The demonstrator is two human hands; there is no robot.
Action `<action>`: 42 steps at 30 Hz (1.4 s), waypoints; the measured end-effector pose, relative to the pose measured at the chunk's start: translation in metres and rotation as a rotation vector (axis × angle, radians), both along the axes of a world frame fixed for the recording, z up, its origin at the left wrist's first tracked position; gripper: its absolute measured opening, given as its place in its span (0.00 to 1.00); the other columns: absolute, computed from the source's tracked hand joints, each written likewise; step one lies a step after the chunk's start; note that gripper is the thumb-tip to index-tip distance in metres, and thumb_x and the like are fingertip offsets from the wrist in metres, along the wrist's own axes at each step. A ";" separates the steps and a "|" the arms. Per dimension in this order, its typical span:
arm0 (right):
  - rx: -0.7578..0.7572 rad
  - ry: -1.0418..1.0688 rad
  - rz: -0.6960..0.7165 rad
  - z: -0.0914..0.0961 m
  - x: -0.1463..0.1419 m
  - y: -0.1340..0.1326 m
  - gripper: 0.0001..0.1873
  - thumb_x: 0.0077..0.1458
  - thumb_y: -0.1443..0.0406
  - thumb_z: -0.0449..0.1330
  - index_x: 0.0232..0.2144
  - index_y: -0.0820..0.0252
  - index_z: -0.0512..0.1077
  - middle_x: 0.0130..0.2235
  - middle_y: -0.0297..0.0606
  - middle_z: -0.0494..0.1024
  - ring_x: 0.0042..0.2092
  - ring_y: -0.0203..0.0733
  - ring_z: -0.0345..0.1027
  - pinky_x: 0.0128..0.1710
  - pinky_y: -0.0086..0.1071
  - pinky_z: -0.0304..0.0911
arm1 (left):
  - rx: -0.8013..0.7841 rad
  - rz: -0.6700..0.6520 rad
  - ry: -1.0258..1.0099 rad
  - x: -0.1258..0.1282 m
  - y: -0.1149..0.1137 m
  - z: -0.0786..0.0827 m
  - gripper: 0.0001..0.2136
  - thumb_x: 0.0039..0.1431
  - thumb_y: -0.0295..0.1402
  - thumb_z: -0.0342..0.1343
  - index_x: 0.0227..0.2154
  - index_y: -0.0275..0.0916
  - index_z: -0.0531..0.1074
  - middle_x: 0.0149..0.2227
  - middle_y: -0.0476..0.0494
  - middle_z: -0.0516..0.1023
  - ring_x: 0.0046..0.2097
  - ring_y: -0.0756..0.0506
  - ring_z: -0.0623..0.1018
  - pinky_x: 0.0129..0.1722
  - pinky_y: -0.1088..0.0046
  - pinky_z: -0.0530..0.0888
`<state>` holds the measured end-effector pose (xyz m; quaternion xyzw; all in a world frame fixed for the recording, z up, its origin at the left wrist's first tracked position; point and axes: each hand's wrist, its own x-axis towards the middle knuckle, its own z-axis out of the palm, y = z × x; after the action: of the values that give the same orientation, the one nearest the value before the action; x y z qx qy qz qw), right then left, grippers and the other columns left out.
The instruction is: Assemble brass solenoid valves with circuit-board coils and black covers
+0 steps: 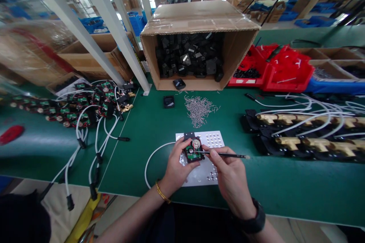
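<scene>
My left hand [176,167] grips a small black module [193,149] with a green circuit board and a round metal part, held over a white perforated plate [212,139] on the green table. My right hand [228,172] pinches a thin black pen-like tool [225,154], whose tip touches the module. A white cable [150,157] curves away from the module toward the left. A pile of small metal pins [199,109] lies just beyond the plate.
A cardboard box [196,19] on its side holds several black parts; two lie loose before it [169,101]. Wired green-board modules [82,104] pile at left. Red bins [273,70] and brass fittings [308,133] on black blocks sit at right.
</scene>
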<state>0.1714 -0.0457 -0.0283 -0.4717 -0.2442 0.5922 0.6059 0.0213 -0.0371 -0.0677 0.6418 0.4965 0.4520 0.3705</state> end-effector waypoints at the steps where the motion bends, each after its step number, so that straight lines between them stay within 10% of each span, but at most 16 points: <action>1: 0.001 -0.008 0.000 0.000 0.000 0.000 0.09 0.44 0.62 0.67 0.28 0.59 0.73 0.37 0.40 0.79 0.43 0.47 0.70 0.50 0.45 0.58 | -0.001 0.000 -0.002 0.000 0.000 0.000 0.30 0.45 0.30 0.65 0.53 0.47 0.62 0.56 0.42 0.63 0.58 0.39 0.62 0.58 0.53 0.59; 16: 0.042 -0.109 0.000 0.001 -0.001 0.005 0.09 0.46 0.62 0.66 0.29 0.59 0.72 0.37 0.41 0.79 0.42 0.46 0.71 0.47 0.42 0.61 | 0.028 -0.021 0.080 0.000 0.000 0.010 0.29 0.52 0.34 0.60 0.56 0.45 0.56 0.63 0.40 0.49 0.63 0.38 0.52 0.60 0.53 0.55; 42: -0.085 -0.024 0.280 0.027 0.022 0.029 0.11 0.42 0.60 0.68 0.25 0.58 0.70 0.31 0.36 0.79 0.32 0.39 0.71 0.32 0.31 0.63 | 0.022 -0.007 -0.190 0.003 0.001 -0.001 0.34 0.44 0.28 0.65 0.53 0.44 0.56 0.55 0.39 0.61 0.58 0.38 0.63 0.59 0.52 0.59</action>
<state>0.1934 -0.0169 -0.0017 -0.4655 -0.2897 0.6750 0.4938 0.0247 -0.0357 -0.0683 0.6018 0.4516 0.5151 0.4105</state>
